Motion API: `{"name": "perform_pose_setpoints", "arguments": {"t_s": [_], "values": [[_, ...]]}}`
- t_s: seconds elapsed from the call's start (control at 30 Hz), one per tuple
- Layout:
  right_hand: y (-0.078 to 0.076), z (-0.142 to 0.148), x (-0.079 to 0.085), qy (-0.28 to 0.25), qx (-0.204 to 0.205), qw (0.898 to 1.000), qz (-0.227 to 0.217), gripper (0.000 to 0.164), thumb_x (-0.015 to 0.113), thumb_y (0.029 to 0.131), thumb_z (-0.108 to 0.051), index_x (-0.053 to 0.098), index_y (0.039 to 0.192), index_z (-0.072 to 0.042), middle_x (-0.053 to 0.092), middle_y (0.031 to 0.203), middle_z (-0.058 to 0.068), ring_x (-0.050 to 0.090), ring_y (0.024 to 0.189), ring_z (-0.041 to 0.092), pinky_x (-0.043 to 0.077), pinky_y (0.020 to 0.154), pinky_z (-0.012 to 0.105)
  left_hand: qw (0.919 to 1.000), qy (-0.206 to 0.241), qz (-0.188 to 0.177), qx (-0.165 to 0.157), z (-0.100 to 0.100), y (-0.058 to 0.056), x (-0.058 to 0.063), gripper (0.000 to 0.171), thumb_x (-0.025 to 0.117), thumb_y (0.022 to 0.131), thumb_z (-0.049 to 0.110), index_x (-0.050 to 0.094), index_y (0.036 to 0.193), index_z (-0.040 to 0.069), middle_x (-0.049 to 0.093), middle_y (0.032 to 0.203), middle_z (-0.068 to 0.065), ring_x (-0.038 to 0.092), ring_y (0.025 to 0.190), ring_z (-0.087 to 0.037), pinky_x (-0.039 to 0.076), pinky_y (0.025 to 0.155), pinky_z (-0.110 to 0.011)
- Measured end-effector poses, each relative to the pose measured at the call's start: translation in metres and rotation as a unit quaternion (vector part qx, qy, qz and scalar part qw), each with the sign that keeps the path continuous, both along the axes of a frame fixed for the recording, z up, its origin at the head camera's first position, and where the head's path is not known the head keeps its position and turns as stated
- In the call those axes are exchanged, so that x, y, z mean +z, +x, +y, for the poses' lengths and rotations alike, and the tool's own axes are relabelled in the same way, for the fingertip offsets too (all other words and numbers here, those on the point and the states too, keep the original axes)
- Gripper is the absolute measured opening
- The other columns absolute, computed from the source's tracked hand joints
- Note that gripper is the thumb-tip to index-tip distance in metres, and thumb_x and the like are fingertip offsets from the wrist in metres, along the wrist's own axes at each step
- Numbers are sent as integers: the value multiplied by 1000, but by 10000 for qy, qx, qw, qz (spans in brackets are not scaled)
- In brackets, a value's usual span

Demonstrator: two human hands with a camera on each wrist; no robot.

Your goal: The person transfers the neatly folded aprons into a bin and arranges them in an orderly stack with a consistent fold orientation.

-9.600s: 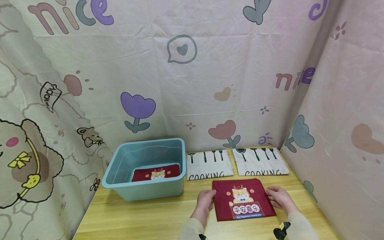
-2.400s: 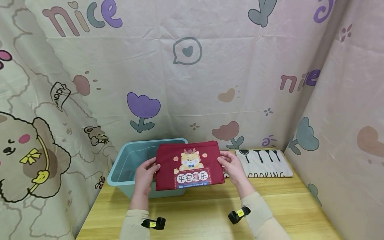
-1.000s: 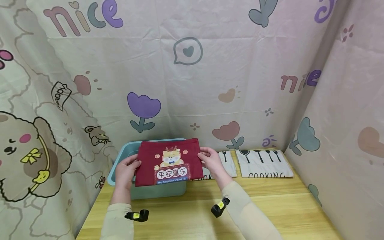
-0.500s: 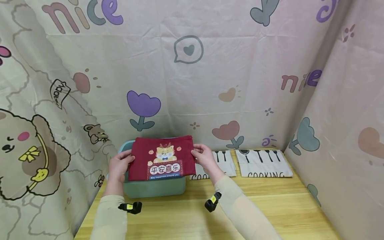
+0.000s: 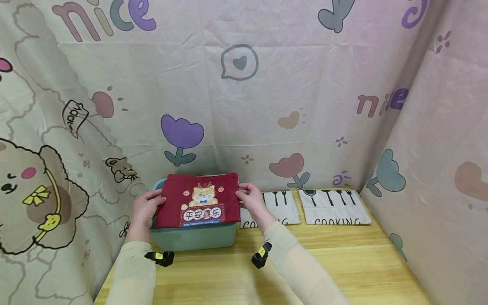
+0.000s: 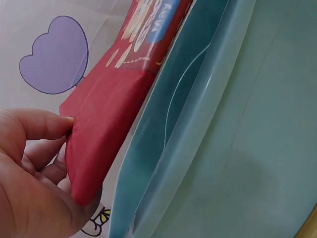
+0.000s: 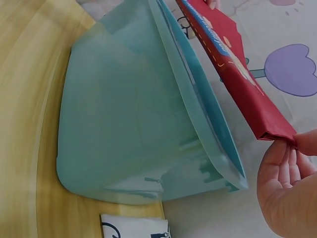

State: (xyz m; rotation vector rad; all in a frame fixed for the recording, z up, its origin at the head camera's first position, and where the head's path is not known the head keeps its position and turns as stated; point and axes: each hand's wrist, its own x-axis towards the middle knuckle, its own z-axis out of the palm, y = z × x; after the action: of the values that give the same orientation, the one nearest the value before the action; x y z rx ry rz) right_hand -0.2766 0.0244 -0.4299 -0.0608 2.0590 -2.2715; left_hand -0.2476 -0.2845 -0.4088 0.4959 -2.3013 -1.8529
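Observation:
A folded red cloth (image 5: 206, 201), printed with a cartoon dog and lettering, is held level above the light blue plastic tub (image 5: 194, 239), print side up. My left hand (image 5: 145, 208) pinches its left edge between thumb and fingers. At the opposite edge, my right hand (image 5: 252, 202) grips the cloth the same way. Both wrist views show a gap between the cloth (image 6: 106, 116) and the tub's rim (image 7: 198, 114). The cloth covers most of the tub's opening in the head view, so the inside is hidden there.
Two folded white cloths with black utensil prints and "COOKING" lettering lie right of the tub, a nearer one (image 5: 282, 207) and a farther one (image 5: 335, 206). All stand on a wooden table (image 5: 305, 254), with printed curtains (image 5: 248, 110) behind and at both sides.
Earlier the red cloth lay on the table while another red cloth showed inside the tub. Both hands have lifted it and carried it left over the tub, still moving slightly left recently.

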Motion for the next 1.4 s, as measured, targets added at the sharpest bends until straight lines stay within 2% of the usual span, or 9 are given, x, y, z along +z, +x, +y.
{"name": "perform_pose_setpoints", "arguments": {"t_s": [0.07,0.23,0.33,0.57,0.73,1.07,1.23,1.33,1.4], "values": [[0,-3,0,1,-32,10000,-32,28,57,98,-3,57,126,5,64,101,13,61,81,15,57,70,31,10000,-45,-55,9,-2,-1,1,47,57,98,8,49,143,-1,47,140,-20,55,84,-4,48,68,-18],[-2,-7,0,59,-78,9999,-83,29,57,99,-4,57,127,4,64,104,14,62,83,16,57,74,32,9999,-74,-121,64,-4,-4,2,48,56,98,8,48,144,-1,43,147,-22,52,110,-23,46,73,-20],[-2,-10,-1,109,-92,9998,-150,29,57,99,-5,57,127,3,65,104,13,63,83,16,57,75,32,9998,-63,-120,155,-5,-6,3,48,56,97,7,48,144,-1,42,148,-22,48,118,-28,44,74,-19],[-7,-17,-2,130,-220,9996,-120,29,59,98,-4,57,126,4,64,103,13,63,81,16,57,73,32,9991,-113,-23,398,-6,-8,4,46,57,96,5,52,141,-2,46,144,-22,52,107,-23,45,75,-21],[-9,-20,-1,238,-245,9994,-80,29,60,98,-5,59,126,3,64,103,13,62,83,17,56,72,31,9987,-70,-6,509,-7,-9,4,47,57,95,5,52,141,-1,47,143,-20,51,107,-23,44,79,-26],[-14,-25,1,351,-225,9991,-13,29,59,97,-3,58,125,5,64,103,14,63,84,19,57,71,32,9976,-65,-98,675,-9,-12,6,46,59,95,7,54,140,1,48,141,-21,52,99,-25,46,73,-36],[-15,-28,2,517,-235,9984,14,28,60,97,-4,59,124,5,64,102,14,63,86,20,58,74,34,9970,-81,-99,760,-9,-13,7,45,61,95,7,56,139,2,50,138,-21,53,93,-23,46,70,-36],[-15,-28,3,775,-191,9968,57,28,60,98,-5,59,123,5,64,102,14,63,87,22,58,76,35,9966,-113,-91,808,-9,-14,5,44,59,95,7,57,138,2,51,138,-20,53,95,-24,45,72,-36],[-16,-26,2,1335,-196,9905,273,27,60,98,-7,60,123,3,65,102,13,63,89,22,57,76,35,9965,-265,-44,792,-9,-14,4,43,59,95,7,57,137,0,51,138,-22,52,101,-28,46,77,-39]]}}
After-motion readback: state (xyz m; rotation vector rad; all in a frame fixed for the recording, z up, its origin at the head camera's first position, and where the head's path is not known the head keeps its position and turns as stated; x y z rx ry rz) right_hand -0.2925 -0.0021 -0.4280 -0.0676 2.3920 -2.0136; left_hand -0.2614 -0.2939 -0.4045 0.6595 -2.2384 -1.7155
